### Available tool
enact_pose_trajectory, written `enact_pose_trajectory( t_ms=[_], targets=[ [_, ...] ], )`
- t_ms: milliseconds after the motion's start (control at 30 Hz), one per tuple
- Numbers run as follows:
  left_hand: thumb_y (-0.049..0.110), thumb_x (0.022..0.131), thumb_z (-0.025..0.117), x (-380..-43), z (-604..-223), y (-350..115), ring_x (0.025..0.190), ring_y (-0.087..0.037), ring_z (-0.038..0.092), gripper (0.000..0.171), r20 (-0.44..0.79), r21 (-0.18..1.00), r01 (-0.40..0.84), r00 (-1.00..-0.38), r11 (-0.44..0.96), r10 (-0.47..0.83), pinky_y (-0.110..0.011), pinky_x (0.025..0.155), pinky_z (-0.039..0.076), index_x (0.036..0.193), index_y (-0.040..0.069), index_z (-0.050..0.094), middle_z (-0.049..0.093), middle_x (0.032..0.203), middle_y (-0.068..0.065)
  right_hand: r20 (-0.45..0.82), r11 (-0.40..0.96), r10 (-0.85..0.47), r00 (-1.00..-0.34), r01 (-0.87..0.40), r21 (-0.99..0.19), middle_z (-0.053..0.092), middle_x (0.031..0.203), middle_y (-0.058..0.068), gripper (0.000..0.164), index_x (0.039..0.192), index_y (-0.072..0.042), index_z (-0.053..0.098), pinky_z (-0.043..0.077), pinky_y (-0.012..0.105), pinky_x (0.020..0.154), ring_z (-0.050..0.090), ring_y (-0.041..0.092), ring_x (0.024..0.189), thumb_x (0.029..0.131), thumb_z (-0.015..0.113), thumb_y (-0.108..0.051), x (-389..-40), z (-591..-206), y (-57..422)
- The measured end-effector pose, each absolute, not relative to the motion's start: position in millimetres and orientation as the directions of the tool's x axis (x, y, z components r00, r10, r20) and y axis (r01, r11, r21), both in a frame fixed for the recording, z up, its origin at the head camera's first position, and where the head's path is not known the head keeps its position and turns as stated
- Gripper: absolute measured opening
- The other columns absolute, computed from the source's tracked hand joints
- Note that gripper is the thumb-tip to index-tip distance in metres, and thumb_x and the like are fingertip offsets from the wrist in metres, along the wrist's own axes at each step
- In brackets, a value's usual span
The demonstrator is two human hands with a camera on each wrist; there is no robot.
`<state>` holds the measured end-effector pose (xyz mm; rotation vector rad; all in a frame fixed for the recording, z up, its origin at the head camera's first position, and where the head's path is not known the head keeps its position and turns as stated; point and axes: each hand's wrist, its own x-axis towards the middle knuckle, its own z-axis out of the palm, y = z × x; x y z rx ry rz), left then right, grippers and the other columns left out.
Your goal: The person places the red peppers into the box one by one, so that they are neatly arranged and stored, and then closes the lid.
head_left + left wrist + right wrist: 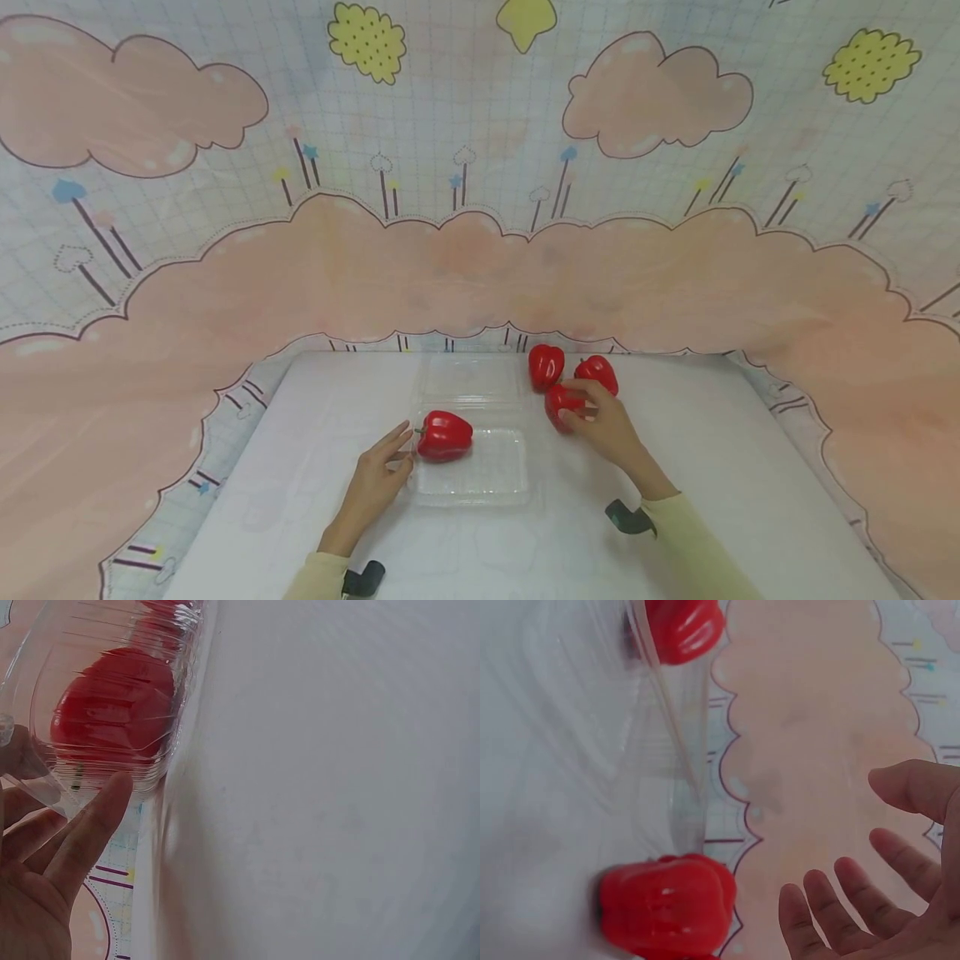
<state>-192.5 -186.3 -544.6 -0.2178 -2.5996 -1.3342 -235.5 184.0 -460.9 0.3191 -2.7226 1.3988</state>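
A red bell pepper (445, 436) lies on its side in the left part of a clear plastic clamshell box (491, 492), its green stem toward my left hand (381, 473). That hand is at the box's left end, and in the left wrist view its fairly straight fingers (90, 836) rest at the plastic wall. My right hand (609, 423) hovers over the nearest of three red peppers (558, 406) right of the box. In the right wrist view its fingers (866, 900) are spread and relaxed, with a gap to the pepper (667, 907) below.
Two more red peppers, one upright (546, 367) and one further right (597, 373), sit near the table's back edge. The box's lid (472, 379) lies folded back behind its base. A cartoon-printed cloth (480, 275) hangs behind the white table (735, 467).
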Motion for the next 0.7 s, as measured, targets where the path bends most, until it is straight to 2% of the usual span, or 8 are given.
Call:
enact_pose_trajectory(
  t_ms=[333, 700],
  targets=[
    [0.001, 0.087, 0.065, -192.7, -545.1, -186.6, 0.104, -0.029, 0.071, 0.046, 0.251, 0.787, 0.224, -0.967, 0.574, 0.034, -0.023, 0.075, 0.061, 0.133, -0.001, 0.059, 0.05, 0.149, -0.01, 0.133, 0.59, -0.078, -0.988, -0.154, -0.793, 0.051, 0.14, 0.013, 0.059, 0.138, -0.013, 0.049, 0.055, 0.051, 0.097, 0.051, 0.038, 0.128, 0.085, 0.074, -0.012, -243.8, -468.5, 207.7],
    [0.0, 0.087, 0.065, -192.4, -544.4, -186.9, 0.104, -0.03, 0.071, 0.046, 0.253, 0.794, 0.231, -0.967, 0.563, 0.04, -0.025, 0.076, 0.062, 0.132, -0.001, 0.059, 0.05, 0.149, -0.01, 0.146, 0.583, -0.006, -0.989, -0.122, -0.804, 0.049, 0.143, 0.016, 0.049, 0.138, -0.01, 0.049, 0.051, 0.054, 0.103, 0.049, 0.038, 0.128, 0.093, 0.066, -0.021, -253.8, -474.2, 226.9]
  ],
)
